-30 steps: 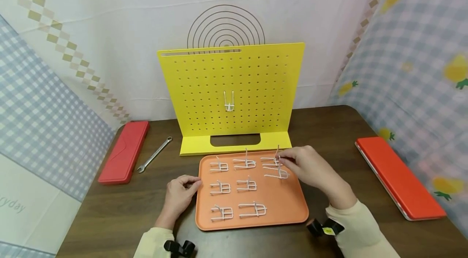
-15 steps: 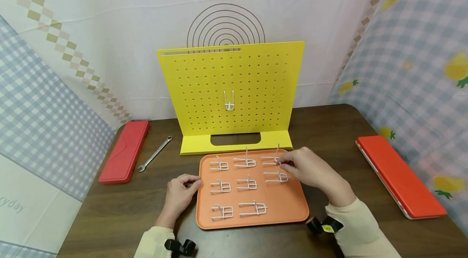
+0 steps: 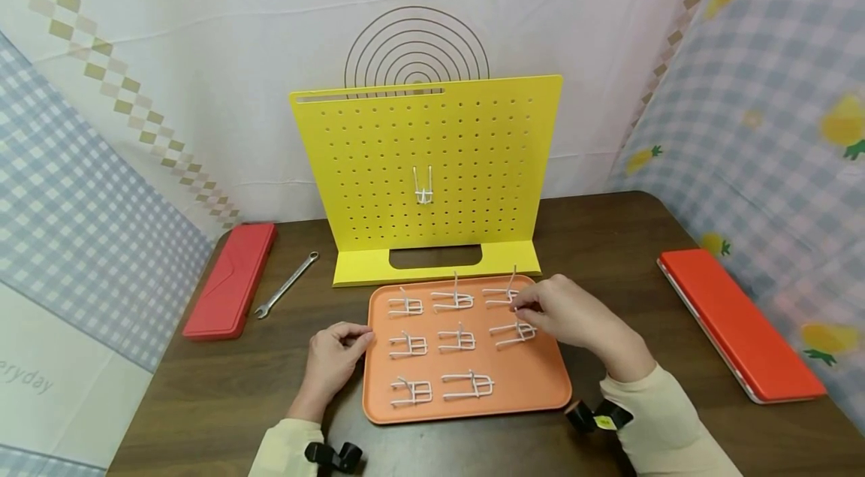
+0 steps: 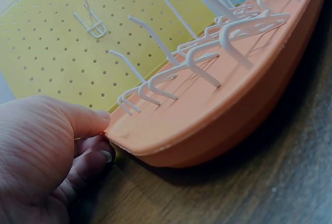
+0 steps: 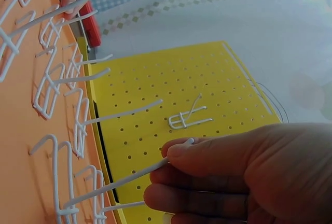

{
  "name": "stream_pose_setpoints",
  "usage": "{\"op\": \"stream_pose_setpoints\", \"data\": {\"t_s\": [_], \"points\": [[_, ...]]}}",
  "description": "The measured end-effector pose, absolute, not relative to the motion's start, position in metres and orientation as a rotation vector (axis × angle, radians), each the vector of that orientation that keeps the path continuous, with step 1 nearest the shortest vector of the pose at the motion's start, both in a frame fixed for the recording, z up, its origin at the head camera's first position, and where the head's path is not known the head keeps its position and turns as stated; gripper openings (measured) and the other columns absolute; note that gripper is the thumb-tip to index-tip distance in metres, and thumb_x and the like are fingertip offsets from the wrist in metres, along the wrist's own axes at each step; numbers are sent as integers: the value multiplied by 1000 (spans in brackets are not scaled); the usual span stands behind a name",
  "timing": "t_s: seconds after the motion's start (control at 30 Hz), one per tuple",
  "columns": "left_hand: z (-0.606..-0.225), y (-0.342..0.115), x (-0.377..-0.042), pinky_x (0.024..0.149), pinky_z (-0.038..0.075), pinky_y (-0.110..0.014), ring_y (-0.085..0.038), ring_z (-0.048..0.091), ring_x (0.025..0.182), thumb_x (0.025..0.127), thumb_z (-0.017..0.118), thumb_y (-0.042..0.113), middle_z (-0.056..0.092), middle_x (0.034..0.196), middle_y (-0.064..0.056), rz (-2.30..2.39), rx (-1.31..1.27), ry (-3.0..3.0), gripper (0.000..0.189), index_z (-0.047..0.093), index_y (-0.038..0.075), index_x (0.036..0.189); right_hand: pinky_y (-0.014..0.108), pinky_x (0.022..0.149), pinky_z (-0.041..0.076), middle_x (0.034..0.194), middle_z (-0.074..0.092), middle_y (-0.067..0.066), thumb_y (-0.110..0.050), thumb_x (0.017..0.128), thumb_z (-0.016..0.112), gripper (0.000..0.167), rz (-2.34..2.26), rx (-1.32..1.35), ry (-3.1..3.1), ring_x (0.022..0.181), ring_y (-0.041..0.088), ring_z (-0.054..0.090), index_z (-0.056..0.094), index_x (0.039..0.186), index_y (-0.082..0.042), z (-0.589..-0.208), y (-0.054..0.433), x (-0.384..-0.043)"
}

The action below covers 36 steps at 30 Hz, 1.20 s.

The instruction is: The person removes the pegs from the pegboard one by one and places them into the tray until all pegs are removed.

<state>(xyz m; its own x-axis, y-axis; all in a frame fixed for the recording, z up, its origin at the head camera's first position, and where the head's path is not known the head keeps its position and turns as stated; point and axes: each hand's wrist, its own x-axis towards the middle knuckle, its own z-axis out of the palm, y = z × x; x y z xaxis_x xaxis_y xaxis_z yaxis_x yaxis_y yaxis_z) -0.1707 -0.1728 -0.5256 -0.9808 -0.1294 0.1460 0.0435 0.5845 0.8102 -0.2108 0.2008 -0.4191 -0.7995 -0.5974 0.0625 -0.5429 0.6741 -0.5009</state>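
Note:
My right hand [image 3: 574, 312] pinches the upright prong of a white wire pegboard hook [image 3: 522, 331] between thumb and fingers, at the right side of the orange tray [image 3: 530, 383]. In the right wrist view this hook [image 5: 122, 181] has its bent end low over the tray; whether it touches is hard to tell. My left hand [image 3: 333, 360] grips the tray's left rim, thumb above and fingers below in the left wrist view. Several more hooks [image 3: 458, 340] lie in rows on the tray. One hook [image 3: 423, 191] hangs on the upright yellow pegboard [image 3: 378, 161] behind.
A red case [image 3: 230, 282] and a steel wrench [image 3: 287, 285] lie on the dark wooden table [image 3: 203, 402] to the left. On the right lies an orange-red flat case [image 3: 739, 327]. The pegboard's base [image 3: 365, 267] stands just behind the tray; patterned cloth surrounds the table.
The held hook has shifted slightly and turned, its bent prongs now angled differently, lying in line beside the middle row. My left hand stays on the tray rim.

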Motion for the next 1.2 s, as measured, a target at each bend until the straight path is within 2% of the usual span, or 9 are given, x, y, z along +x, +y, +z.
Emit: {"op": "stream_pose_setpoints", "data": {"t_s": [0.67,1.2], "points": [[-525,-173,-170,57,48,-22,-8,60,67,84,76,16,70,83,1,-1374,71,-2620,7,77,12,89,21,53,45,84,69,-9,-9,87,70,13,-776,-951,2797,58,-1,51,76,97,-14,-419,195,-208],[-526,-174,-170,57,48,-22,-10,60,68,84,76,17,70,83,0,-1404,81,-2623,9,77,11,90,21,52,44,83,69,-11,-13,89,69,12,-755,-953,2822,55,-2,50,76,97,-17,-419,194,-208]]}}
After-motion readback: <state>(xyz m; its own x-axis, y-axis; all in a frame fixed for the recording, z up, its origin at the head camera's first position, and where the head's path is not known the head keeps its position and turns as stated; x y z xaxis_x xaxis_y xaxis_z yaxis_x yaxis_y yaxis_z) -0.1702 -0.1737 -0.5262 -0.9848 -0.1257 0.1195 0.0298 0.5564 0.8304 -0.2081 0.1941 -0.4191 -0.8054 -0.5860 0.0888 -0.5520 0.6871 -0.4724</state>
